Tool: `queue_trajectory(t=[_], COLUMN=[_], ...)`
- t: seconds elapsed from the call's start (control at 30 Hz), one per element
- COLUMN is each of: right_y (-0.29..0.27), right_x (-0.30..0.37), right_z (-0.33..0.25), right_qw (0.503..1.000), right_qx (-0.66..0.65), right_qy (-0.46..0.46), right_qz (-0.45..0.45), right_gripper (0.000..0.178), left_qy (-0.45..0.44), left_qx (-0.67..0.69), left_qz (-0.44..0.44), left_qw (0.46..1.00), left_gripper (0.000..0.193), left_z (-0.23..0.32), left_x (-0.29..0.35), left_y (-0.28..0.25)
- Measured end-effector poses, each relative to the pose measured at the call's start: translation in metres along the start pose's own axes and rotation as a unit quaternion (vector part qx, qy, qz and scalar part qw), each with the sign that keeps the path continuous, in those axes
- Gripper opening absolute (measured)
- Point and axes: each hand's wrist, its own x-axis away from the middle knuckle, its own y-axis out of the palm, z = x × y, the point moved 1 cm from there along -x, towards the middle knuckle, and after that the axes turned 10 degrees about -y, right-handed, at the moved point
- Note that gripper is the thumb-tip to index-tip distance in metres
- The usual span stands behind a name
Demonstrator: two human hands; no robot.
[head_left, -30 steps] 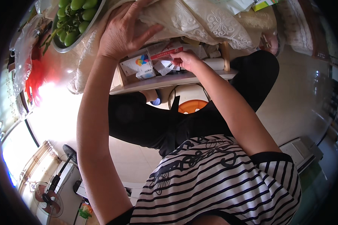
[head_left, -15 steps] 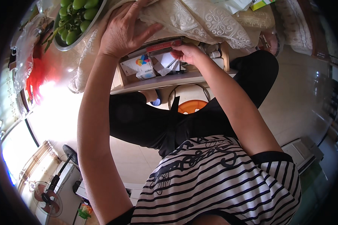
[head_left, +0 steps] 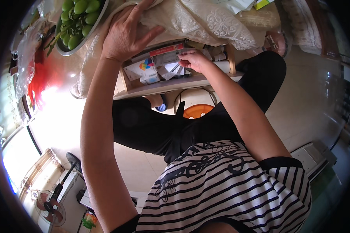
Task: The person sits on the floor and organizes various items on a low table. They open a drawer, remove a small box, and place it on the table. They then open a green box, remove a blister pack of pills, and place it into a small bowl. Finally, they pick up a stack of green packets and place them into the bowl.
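My left hand rests with spread fingers on the cream embroidered tablecloth, its thumb pointing right above the open drawer. Inside the drawer is my right hand, its fingers curled together beside a greyish flat packet; what is between the fingertips is too small to make out. A long red box lies along the drawer's back. To the left sits a white box with a multicoloured mark, and white papers lie loose in the middle.
A metal bowl of green fruit stands at the upper left. Below the drawer are my black-trousered legs and an orange stool seat. A red thing and clear plastic bag hang at left.
My right hand has let go of the red box, which now lies at the drawer's back, and has moved slightly right and down. My left hand has stayed on the cloth.
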Motion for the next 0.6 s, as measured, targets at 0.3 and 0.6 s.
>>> queue_trajectory(t=[0.3,0.6], right_y=[-0.011,-0.009], right_x=[0.005,0.005], right_z=[0.024,0.027], right_qw=[0.999,0.997], right_qx=[0.036,0.065], right_qy=[-0.020,-0.037], right_qz=[0.005,-0.005], right_gripper=[0.024,0.018], left_qy=[0.017,-0.014], left_qx=[-0.009,-0.016], left_qz=[0.005,-0.014], left_qw=[1.000,1.000], left_gripper=[0.068,0.067], left_z=[0.007,0.012], left_x=[0.000,0.000], left_y=[-0.007,-0.011])
